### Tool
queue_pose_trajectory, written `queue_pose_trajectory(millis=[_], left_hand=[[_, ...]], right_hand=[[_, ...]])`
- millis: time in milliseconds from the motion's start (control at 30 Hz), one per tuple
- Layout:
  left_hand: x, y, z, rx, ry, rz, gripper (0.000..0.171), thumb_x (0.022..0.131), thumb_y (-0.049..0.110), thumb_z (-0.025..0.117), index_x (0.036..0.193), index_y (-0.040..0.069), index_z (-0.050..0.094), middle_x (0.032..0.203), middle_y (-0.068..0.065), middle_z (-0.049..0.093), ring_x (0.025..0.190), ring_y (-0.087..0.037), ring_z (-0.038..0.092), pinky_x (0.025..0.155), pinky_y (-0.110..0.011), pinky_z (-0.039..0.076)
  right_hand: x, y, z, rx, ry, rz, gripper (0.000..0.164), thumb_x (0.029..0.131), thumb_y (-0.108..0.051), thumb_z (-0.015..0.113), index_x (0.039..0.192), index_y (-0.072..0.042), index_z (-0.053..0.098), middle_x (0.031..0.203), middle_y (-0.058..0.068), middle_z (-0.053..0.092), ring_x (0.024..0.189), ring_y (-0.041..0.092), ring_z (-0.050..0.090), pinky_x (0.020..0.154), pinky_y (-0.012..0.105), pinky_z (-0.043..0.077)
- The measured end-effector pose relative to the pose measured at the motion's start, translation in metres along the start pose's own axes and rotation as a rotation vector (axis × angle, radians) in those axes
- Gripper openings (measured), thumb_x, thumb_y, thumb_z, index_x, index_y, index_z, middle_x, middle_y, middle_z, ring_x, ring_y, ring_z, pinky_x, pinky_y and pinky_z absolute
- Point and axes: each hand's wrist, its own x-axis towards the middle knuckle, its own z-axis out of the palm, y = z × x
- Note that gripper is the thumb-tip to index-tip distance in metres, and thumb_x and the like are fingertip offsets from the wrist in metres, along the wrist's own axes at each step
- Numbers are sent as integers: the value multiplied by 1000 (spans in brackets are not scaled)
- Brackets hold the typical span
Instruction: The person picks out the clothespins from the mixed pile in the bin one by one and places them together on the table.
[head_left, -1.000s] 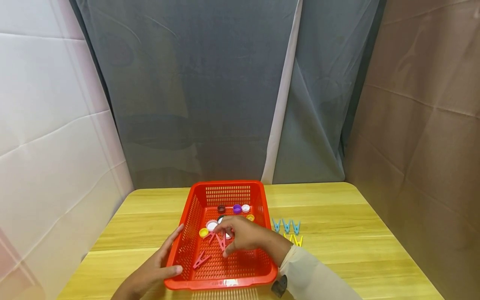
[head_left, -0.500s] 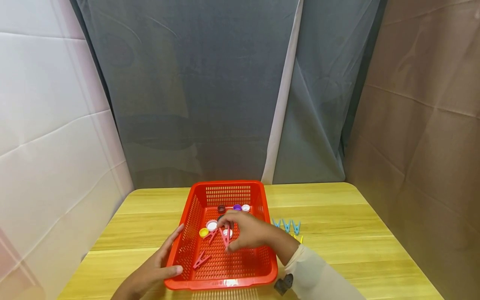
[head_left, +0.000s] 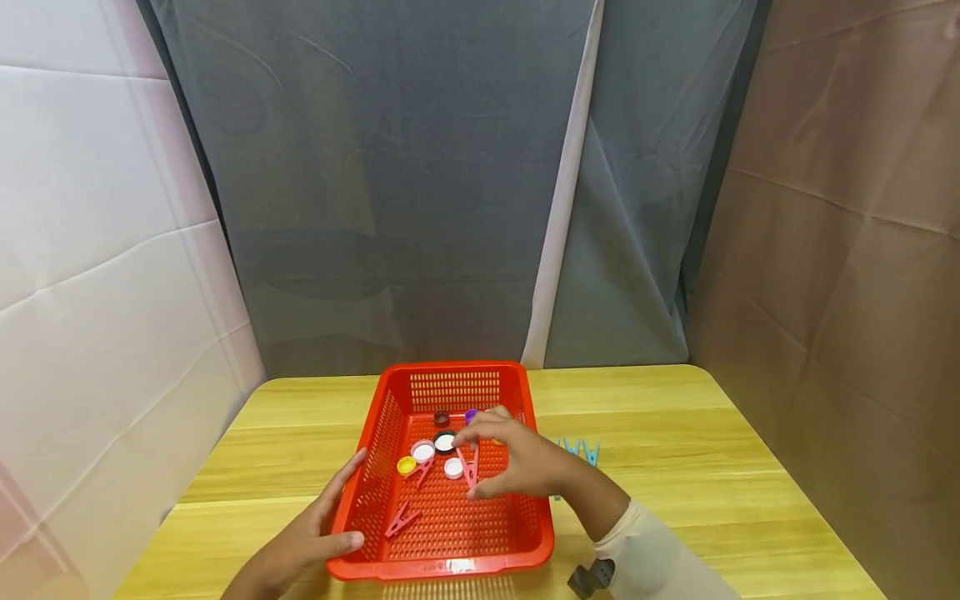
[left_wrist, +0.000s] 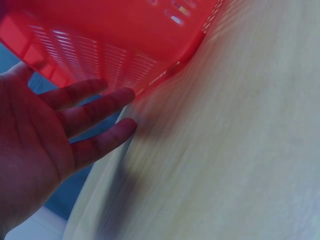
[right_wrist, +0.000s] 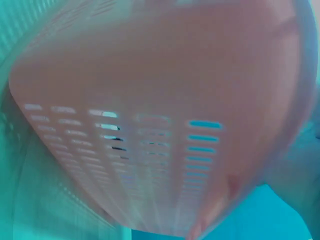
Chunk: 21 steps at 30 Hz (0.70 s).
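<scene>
A red perforated basket [head_left: 441,570] stands on the table. Over its inside, my right hand [head_left: 521,460] pinches a pink clothespin [head_left: 472,472] between thumb and fingers. Another pink clothespin [head_left: 422,472] lies beside the bottle caps, and one more pink clothespin [head_left: 402,520] rests nearer the front left. My left hand [head_left: 307,533] touches the basket's left side with fairly straight fingers; in the left wrist view, spread fingers [left_wrist: 95,112] lie along its outside. The right wrist view shows mainly the basket's outer wall [right_wrist: 140,75], with the pinched clothespin hidden.
Inside the basket are several bottle caps: a yellow cap [head_left: 407,465], a pink-rimmed cap [head_left: 423,451], a black-rimmed cap [head_left: 445,442], a white cap [head_left: 453,468] and others. Blue clothespins [head_left: 591,454] lie on the wooden table [head_left: 675,500] to the right, partly behind my right arm.
My right hand has moved to the right and slightly up within the basket, carrying the pink clothespin away from the other one. My left hand has stayed at the basket's side.
</scene>
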Motion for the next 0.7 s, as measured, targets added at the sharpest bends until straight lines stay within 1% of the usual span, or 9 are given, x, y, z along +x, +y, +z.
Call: queue_pose_trajectory(millis=[133,233,300,400,467,567,700], left_hand=[[0,0,0,-12,-17,27,92,96,8,57,158,38,-4,163,-23,-5,136,-45,38,94,-43,56],[-1,0,0,-10,-15,19,92,96,8,57,158,39,-4,163,-23,-5,135,-44,38,94,-43,57],[-1,0,-1,-4,-15,17,92,96,9,57,158,39,-3,163,-24,-5,136,-44,38,94,-43,57],[-1,0,-2,1,-20,31,92,96,9,58,158,37,-4,163,-25,-6,136,-45,36,94,-43,57],[-1,1,-1,-4,-20,35,92,95,9,58,158,37,-3,163,-25,-6,136,-45,36,94,-43,57],[-2,2,-1,-20,-24,35,92,95,9,58,158,37,-3,163,-26,-7,135,-43,39,93,-46,57],[-2,2,0,-28,-19,21,92,95,9,59,158,38,-2,163,-26,-7,133,-42,42,93,-47,57]], right_hand=[[-11,-2,-7,13,33,-14,53,76,-33,85,122,-40,61,129,-17,55,129,12,37,105,50,43],[-19,0,-12,12,68,-6,53,75,-36,85,122,-42,61,131,-17,55,135,13,36,108,55,41],[-25,3,-15,17,88,-11,53,76,-34,85,122,-41,60,129,-15,55,134,14,38,108,57,41],[-31,8,-17,29,109,-17,52,76,-32,84,122,-39,60,128,-14,53,132,14,39,107,54,43],[-36,13,-19,37,123,-29,52,77,-31,85,122,-37,60,128,-12,50,128,15,40,104,51,46],[-43,19,-21,54,143,-36,50,77,-30,85,120,-36,61,132,-11,46,131,15,37,105,46,47],[-54,24,-27,84,170,-63,50,77,-27,85,120,-31,61,139,-7,43,136,19,33,107,40,47]])
